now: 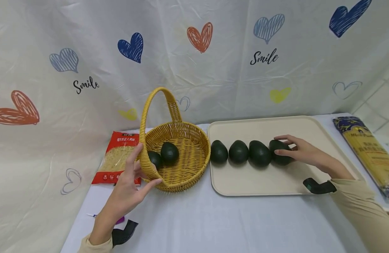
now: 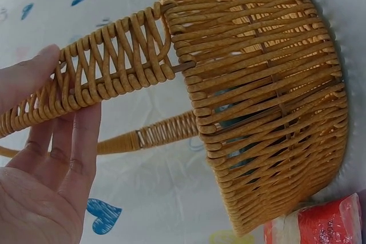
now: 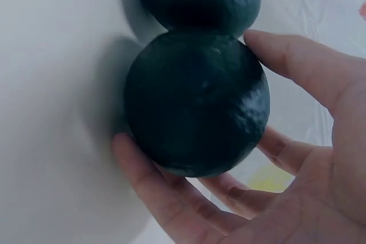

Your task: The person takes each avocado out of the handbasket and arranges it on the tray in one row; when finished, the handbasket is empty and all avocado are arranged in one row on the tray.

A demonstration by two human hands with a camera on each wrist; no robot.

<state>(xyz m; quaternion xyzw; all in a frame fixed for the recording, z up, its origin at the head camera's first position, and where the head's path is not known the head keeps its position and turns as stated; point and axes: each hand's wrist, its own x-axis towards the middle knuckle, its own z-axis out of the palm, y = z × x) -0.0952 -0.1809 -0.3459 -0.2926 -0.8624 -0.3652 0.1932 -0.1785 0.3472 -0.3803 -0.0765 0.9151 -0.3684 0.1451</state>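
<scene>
A yellow wicker basket (image 1: 189, 158) with a tall arched handle (image 1: 144, 130) stands left of centre, two dark green avocados (image 1: 170, 153) inside it. My left hand (image 1: 126, 191) grips the handle low on its near side; the left wrist view has the thumb on one face of the weave and the fingers behind the other. On a cream tray (image 1: 257, 184), several more avocados (image 1: 238, 151) lie in a row. The rightmost avocado (image 3: 197, 107) is held in my right hand (image 1: 303, 151), thumb on one side and fingers curled round the other, close against its neighbour.
A red bag of pasta (image 1: 117, 158) lies left of the basket, partly behind my left hand. Beyond the tray's right edge is a long yellow and blue pasta packet (image 1: 368, 151). A small purple item (image 1: 120, 220) shows by my left wrist. A curtain printed with hearts hangs behind.
</scene>
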